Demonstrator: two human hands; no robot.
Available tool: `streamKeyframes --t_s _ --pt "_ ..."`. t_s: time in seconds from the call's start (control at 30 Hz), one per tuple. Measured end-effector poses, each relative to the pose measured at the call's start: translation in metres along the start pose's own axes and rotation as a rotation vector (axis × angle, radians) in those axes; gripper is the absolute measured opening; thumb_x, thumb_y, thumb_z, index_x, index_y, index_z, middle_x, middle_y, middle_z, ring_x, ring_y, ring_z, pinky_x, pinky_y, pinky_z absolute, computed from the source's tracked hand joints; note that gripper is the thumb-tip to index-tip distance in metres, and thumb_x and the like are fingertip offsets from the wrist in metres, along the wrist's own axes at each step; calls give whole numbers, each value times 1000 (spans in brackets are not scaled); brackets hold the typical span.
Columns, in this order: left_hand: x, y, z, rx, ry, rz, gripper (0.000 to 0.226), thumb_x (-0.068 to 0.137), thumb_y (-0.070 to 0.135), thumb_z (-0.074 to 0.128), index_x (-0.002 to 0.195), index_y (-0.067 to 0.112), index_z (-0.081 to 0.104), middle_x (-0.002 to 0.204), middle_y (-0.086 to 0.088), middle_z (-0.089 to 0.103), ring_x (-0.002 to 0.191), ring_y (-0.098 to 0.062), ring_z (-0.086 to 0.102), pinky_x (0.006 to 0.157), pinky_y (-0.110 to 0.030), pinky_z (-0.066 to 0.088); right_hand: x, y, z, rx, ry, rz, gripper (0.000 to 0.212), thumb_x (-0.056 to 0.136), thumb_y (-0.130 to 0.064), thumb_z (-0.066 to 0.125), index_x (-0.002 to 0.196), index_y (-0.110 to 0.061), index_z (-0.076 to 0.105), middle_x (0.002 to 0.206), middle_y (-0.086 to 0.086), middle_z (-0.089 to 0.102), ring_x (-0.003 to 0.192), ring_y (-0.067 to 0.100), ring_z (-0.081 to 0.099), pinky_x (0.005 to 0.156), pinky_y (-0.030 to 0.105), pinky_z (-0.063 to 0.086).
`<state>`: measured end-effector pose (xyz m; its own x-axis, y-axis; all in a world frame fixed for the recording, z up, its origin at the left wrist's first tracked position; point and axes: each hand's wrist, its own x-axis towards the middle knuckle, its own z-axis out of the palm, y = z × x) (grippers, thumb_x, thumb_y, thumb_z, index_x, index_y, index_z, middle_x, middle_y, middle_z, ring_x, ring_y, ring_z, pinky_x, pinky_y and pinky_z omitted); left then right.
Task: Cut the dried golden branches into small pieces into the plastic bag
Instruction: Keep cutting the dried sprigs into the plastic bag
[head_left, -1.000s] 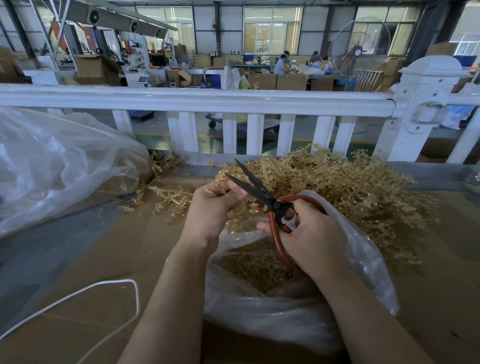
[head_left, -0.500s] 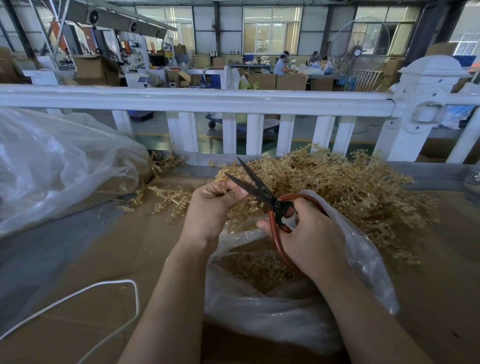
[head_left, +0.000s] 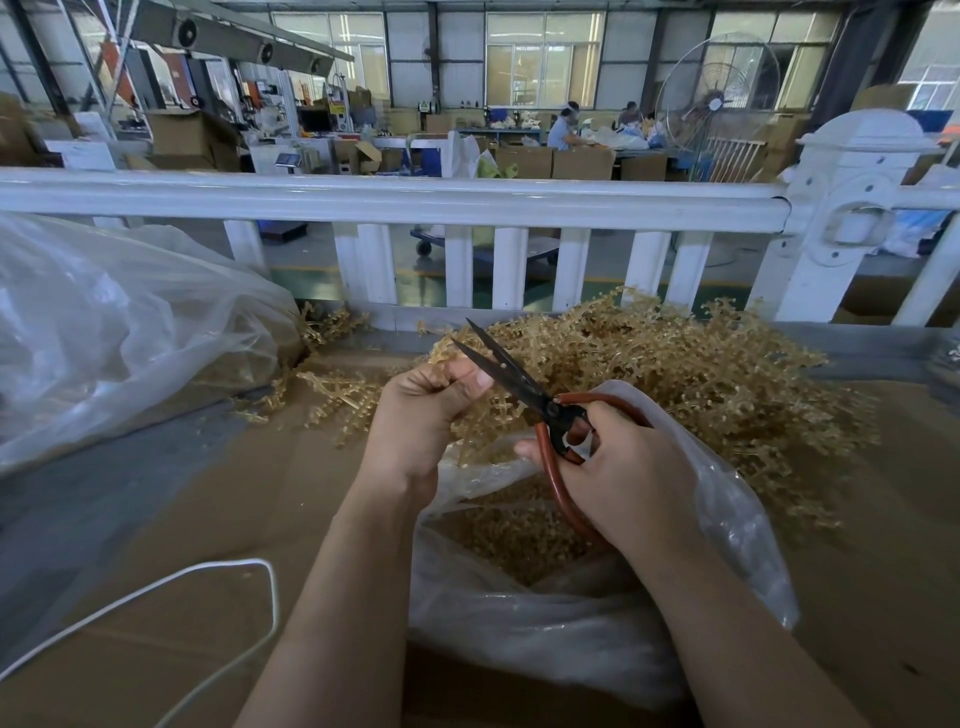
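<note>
My left hand (head_left: 423, 415) grips a golden branch (head_left: 483, 415) over the mouth of a clear plastic bag (head_left: 571, 639). My right hand (head_left: 623, 473) holds red-handled scissors (head_left: 524, 387), fingers through the loops. The black blades stand slightly apart and point up-left, just past my left thumb. Cut golden pieces (head_left: 519, 530) lie inside the bag. A big pile of golden branches (head_left: 701, 374) spreads behind the bag, up to the white railing.
A white railing (head_left: 415, 200) with a thick post (head_left: 852, 218) closes off the far edge of the brown cardboard surface (head_left: 208, 509). A large clear bag (head_left: 119, 327) bulges at the left. A white cord (head_left: 197, 577) loops at the lower left.
The scissor blades have closed partway and now stand nearly together. Both hands stay over the bag with little movement.
</note>
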<state>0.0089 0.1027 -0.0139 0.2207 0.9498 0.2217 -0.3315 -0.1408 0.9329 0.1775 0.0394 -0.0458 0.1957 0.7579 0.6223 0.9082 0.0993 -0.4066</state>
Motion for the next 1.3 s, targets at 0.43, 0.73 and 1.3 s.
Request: streamKeyframes --t_s 0.43,0.73,1.3 --pt "4 -4 -3 -4 25 -59 18 87 7 70 76 20 76 86 1 73 74 -5 61 68 -15 49 -1 0 0 83 29 -36 62 73 -78 57 70 -17 62 56 -20 47 47 -5 37 47 13 31" --pt "7 -12 -3 57 79 -38 14 86 8 73 97 2 67 83 -3 69 71 -6 65 63 -14 49 0 1 -1 194 -81 104 65 66 -84 50 91 -28 73 69 -22 59 65 -7 55 53 9 39" --pt "5 -8 -1 64 -99 -2 30 93 3 63 76 24 76 83 4 72 82 -13 65 85 -33 53 2 5 1 363 -5 217 46 73 -74 60 76 -29 67 66 -13 65 70 -2 61 62 15 48"
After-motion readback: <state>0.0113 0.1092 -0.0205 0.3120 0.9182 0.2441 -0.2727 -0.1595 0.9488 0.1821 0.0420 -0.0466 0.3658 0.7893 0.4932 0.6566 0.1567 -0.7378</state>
